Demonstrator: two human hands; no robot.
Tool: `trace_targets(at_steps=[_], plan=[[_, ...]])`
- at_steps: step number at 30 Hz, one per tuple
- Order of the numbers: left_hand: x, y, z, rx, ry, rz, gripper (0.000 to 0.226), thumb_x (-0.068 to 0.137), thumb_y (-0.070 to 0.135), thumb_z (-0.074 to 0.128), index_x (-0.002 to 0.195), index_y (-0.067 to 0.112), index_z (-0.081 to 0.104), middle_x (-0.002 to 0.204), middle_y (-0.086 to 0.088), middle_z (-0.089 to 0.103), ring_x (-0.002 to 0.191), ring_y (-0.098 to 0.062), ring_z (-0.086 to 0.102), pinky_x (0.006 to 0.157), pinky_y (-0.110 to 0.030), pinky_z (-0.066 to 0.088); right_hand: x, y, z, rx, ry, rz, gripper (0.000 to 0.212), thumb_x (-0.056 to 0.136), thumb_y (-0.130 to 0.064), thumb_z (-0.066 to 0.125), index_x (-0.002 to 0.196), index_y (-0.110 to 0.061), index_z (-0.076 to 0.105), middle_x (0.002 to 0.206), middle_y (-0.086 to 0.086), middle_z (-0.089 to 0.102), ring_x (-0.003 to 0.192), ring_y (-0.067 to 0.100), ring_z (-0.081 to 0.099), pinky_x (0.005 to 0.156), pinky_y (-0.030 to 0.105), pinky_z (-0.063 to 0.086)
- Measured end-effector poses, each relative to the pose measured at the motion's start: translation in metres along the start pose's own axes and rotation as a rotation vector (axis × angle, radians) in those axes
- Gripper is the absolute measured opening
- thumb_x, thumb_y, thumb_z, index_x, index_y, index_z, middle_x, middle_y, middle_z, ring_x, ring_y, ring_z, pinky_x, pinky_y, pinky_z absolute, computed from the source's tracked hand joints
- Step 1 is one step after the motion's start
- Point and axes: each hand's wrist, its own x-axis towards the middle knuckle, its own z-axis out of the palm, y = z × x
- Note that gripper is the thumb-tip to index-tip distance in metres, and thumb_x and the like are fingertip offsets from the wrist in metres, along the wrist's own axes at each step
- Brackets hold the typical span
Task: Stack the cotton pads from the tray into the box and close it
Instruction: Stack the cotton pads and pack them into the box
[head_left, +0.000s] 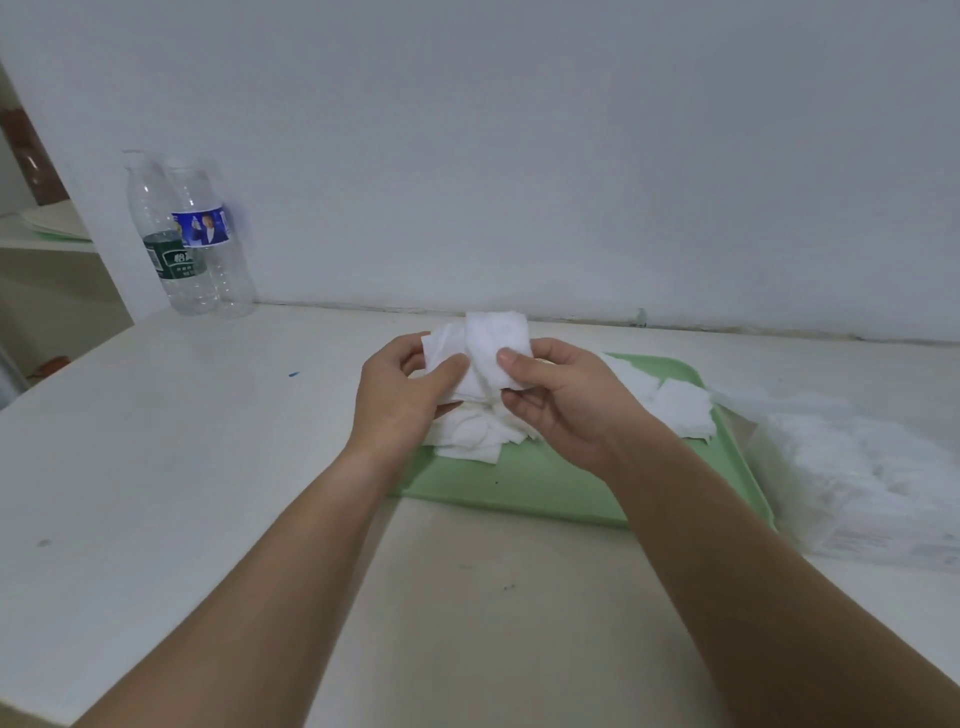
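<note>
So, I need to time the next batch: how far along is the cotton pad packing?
Roughly midway, it seems. Done: the clear box on the right appears to hold white pads already, though it is blurred. In hand: the left hand and right hand pinch a bunch of pads above the green tray. Left: a loose pile of pads on the tray, then closing the box.

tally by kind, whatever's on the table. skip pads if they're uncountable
Plastic bottles: 2
Green tray: 1
Clear box: 1
Cotton pads: a heap on the tray plus some held in the hands, too overlapped to count
Total: 4, pads aside
</note>
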Motion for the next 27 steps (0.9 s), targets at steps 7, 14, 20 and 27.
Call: trace_targets(at_steps=[7,14,20,27], plan=[[-0.002,0.0,0.006,-0.005,-0.032,0.01,0.032,0.08,0.022,0.076,0.111,0.015,0.069,0.101,-0.004,0.077,0.097,-0.024,0.074,0.089,-0.055,0.059,-0.001,0.014,0.01,-0.148,0.115,0.074,0.02,0.083,-0.027,0.079,0.097,-0.019,0.067,0.086,-0.002,0.065,0.072,0.012,0.053,0.062,0.024,0.045],[-0.006,0.002,0.009,-0.02,-0.054,0.001,0.031,0.085,0.02,0.072,0.115,0.012,0.066,0.105,-0.003,0.077,0.097,-0.022,0.075,0.09,-0.053,0.059,-0.005,0.016,0.014,-0.185,0.149,0.022,0.018,0.084,-0.034,0.078,0.089,-0.023,0.065,0.079,-0.008,0.068,0.066,0.007,0.059,0.065,0.023,0.042],[-0.006,0.0,0.011,-0.016,0.003,-0.012,0.039,0.082,0.026,0.079,0.115,0.013,0.063,0.105,-0.004,0.077,0.094,-0.023,0.075,0.087,-0.051,0.06,-0.01,0.012,0.018,-0.144,0.061,-0.107,0.011,0.09,-0.026,0.071,0.091,-0.015,0.07,0.087,0.003,0.07,0.064,0.009,0.067,0.051,0.014,0.046],[-0.007,0.005,0.009,-0.207,-0.085,-0.135,0.046,0.076,0.024,0.074,0.114,0.001,0.064,0.098,-0.019,0.076,0.086,-0.031,0.075,0.081,-0.047,0.06,-0.009,0.021,0.022,-0.213,0.165,-0.126,0.015,0.088,-0.028,0.074,0.09,-0.014,0.069,0.083,0.0,0.068,0.064,0.008,0.065,0.051,0.013,0.046]])
